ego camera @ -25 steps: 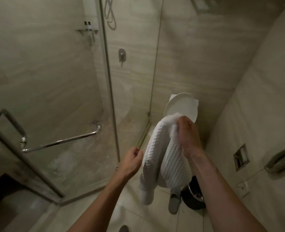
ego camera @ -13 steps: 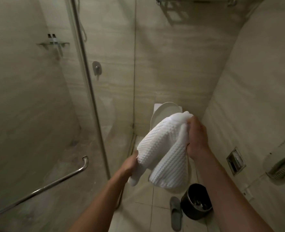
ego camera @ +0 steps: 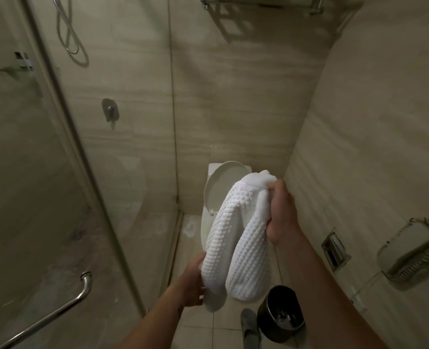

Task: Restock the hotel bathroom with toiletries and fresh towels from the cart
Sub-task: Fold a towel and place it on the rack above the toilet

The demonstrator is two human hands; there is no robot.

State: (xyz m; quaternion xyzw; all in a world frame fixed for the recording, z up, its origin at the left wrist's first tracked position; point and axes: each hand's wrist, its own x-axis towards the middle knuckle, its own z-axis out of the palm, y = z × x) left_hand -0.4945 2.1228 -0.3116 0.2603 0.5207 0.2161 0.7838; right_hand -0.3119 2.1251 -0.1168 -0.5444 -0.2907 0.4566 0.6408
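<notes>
Towel: the white waffle-weave towel hangs in the air between both hands, in front of the white toilet with its lid up.
Right hand: the right hand is the upper one; its fingers are curled tight around the bunched top end.
Left hand: the left hand holds the lowest fold; its fingers go under the cloth and are mostly hidden.
Direction: the long axis slopes from upper right down to lower left, in two thick hanging lobes.
Step, as I judge: straightening it for the chrome wall rack above.
Advice: find two corners, pull the cloth flat, and keep the low end away from the round black bin.
</notes>
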